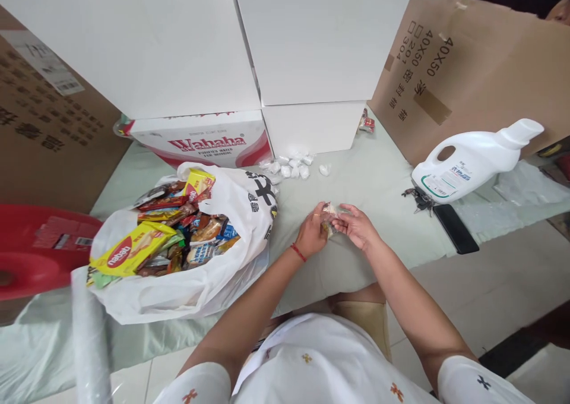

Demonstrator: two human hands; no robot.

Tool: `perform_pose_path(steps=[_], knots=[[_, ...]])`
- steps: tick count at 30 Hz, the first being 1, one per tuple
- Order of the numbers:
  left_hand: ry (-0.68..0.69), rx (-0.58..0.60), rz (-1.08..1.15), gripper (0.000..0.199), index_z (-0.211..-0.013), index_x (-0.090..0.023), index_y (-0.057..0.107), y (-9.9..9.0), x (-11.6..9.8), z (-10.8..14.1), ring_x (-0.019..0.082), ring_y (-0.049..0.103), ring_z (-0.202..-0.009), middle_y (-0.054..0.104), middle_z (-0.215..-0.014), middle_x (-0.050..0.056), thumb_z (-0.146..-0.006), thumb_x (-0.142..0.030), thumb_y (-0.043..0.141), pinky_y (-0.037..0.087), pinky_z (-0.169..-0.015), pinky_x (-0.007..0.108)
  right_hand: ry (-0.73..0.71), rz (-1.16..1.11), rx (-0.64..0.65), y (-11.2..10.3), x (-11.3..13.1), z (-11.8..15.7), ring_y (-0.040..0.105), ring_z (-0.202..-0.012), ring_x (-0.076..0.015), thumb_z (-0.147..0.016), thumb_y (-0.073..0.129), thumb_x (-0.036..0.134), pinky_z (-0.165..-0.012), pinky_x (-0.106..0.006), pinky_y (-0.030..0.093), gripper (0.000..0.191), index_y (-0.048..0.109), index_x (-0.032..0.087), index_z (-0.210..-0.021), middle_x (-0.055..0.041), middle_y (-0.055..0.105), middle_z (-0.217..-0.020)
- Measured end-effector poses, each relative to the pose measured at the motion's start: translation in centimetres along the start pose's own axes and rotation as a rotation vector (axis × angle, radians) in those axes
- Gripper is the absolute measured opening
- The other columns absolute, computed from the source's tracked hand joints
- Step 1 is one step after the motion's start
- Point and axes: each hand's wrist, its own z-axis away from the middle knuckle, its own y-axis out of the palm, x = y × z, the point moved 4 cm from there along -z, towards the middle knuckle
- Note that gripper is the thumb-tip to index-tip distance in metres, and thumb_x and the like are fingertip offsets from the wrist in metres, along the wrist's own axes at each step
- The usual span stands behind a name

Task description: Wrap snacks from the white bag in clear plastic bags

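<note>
Over the pale green tablecloth (303, 273), my two hands meet at a small clear plastic packet (329, 212) with something light-coloured inside. My left hand (313, 232) is closed around its left side; a red string circles that wrist. From the right, my right hand (357, 226) pinches the packet's edge between thumb and fingers. What the packet contains is too small to make out. Beyond my hands lies a cluster of small white wrapped pieces (291, 165), and one more white piece (325, 170) sits apart from it. To the left stands a white plastic bag (240, 267) filled with packaged snacks (133, 246).
White boxes (320, 41) and a Wahaha carton (209, 139) form a wall at the back. Cardboard panels (467, 77) flank both sides. At right are a white detergent bottle (472, 160), keys (418, 199) and a black phone (455, 229). A red plastic object (40, 255) stands far left.
</note>
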Motion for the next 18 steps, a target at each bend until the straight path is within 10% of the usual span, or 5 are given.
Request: perform_pose_path(steps=[4,9,14,18], knots=[[-0.002,0.013,0.121,0.064,-0.143,-0.016,0.041,-0.3,-0.2,-0.4,0.026,0.059,-0.127,0.067,-0.129,0.014,-0.085,-0.027,0.066,0.045,-0.112,0.043,0.013,-0.154,0.021,-0.1,-0.3,-0.1,0.054,-0.05,-0.0102,-0.07,0.067,0.005,-0.044,-0.022,0.047,0.078,0.037,0.016,-0.141,-0.0057,0.072,-0.082],[-0.246,-0.269,0.203,0.039,-0.128,-0.017,0.054,1.1,0.6,-0.1,0.022,0.071,-0.104,0.073,-0.114,0.012,-0.097,-0.041,0.055,0.054,-0.095,0.038,-0.066,-0.049,0.12,-0.1,-0.9,0.5,0.033,-0.042,-0.0045,-0.073,0.07,0.014,-0.04,-0.018,0.03,0.093,0.027,0.019,-0.155,-0.0025,0.074,-0.084],[-0.155,-0.264,0.177,0.054,-0.15,-0.017,0.04,1.9,0.9,0.2,0.024,0.066,-0.118,0.069,-0.127,0.014,-0.103,-0.043,0.041,0.051,-0.103,0.039,-0.439,0.382,0.055,-0.3,-1.4,0.1,0.048,-0.05,-0.0072,-0.085,0.067,0.036,-0.052,-0.024,0.045,0.064,0.05,0.026,-0.146,-0.0057,0.075,-0.113],[-0.084,-0.23,0.152,0.06,-0.158,-0.019,0.028,1.8,1.3,0.5,0.024,0.062,-0.123,0.059,-0.142,0.016,-0.103,-0.04,0.042,0.049,-0.106,0.042,-0.72,0.825,-0.039,-0.2,-0.3,-0.4,0.068,-0.102,-0.0207,-0.091,0.057,0.031,-0.095,-0.036,0.052,0.031,0.074,0.029,-0.117,-0.0033,0.072,-0.124]])
